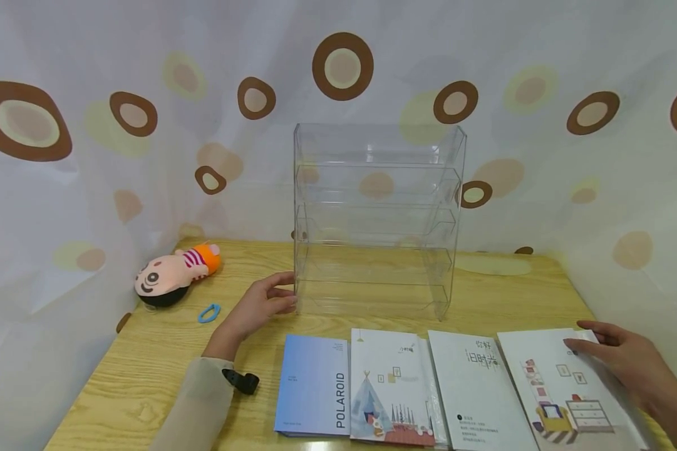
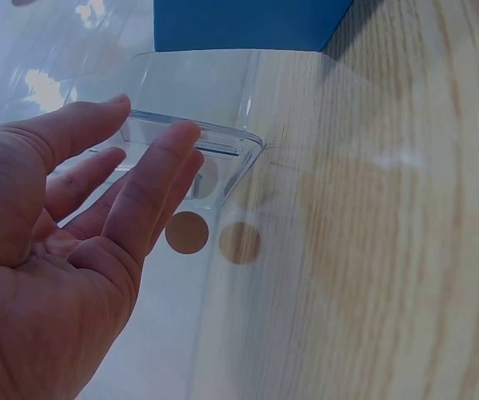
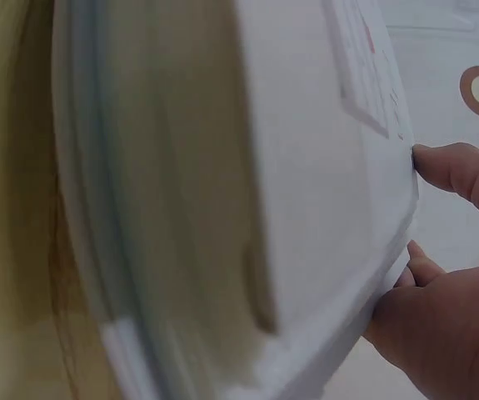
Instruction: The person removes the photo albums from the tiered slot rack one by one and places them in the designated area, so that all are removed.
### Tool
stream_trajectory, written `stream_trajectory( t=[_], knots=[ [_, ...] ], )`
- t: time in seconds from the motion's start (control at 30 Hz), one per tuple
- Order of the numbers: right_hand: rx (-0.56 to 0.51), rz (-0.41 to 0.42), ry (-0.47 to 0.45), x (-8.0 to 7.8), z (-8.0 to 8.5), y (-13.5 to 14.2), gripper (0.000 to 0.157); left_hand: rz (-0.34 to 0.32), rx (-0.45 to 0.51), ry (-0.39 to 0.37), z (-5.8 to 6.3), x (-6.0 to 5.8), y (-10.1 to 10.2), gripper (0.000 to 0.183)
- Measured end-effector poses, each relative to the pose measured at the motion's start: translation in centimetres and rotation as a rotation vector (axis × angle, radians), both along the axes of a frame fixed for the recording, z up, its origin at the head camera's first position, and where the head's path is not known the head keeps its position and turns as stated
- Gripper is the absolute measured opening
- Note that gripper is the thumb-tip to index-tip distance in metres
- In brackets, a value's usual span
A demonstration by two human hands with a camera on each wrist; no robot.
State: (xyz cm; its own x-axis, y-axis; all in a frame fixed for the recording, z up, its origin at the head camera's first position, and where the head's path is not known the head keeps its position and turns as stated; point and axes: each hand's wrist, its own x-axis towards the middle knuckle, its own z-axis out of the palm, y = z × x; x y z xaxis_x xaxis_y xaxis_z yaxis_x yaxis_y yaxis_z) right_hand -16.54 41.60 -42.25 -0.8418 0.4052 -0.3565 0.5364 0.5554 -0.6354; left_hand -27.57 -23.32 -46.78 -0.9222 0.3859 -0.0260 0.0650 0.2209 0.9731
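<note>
A clear acrylic rack with several stepped tiers stands upright on the table. At its lower left edge is my left hand, fingers loosely extended; contact is hard to tell. The left wrist view shows this hand beside the transparent panel. My right hand grips the upper right corner of a white book with an armchair and drawers on its cover. In the right wrist view the thumb and fingers pinch the book at its edge, pages facing the camera.
Left of the gripped book lie a white book, a tent-cover book and a blue POLAROID book. A plush doll and a blue band are at the left. Patterned cloth hangs around the table.
</note>
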Motion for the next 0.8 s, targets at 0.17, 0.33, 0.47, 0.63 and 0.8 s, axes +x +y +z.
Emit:
stream_trajectory(
  t=[0.17,0.33,0.47,0.63,0.8],
  knots=[
    [-0.009,-0.048,-0.042,0.0,-0.7,-0.1,0.098,-0.001,-0.002,-0.003,0.1,0.0,0.1,0.063],
    [-0.034,-0.064,-0.060,-0.1,-1.3,-0.2,0.098,0.002,-0.002,-0.007,0.1,-0.2,0.0,0.063],
    [-0.025,-0.056,-0.059,-0.1,-1.9,0.2,0.101,0.004,-0.005,-0.011,0.0,-0.1,-0.1,0.063],
    [-0.023,-0.052,-0.068,0.1,-2.2,0.5,0.102,0.001,-0.006,-0.004,0.0,-0.1,-0.1,0.063],
    [-0.034,-0.049,-0.074,0.4,-2.4,0.6,0.100,-0.007,-0.001,-0.003,0.0,-0.1,-0.1,0.064]
  ],
)
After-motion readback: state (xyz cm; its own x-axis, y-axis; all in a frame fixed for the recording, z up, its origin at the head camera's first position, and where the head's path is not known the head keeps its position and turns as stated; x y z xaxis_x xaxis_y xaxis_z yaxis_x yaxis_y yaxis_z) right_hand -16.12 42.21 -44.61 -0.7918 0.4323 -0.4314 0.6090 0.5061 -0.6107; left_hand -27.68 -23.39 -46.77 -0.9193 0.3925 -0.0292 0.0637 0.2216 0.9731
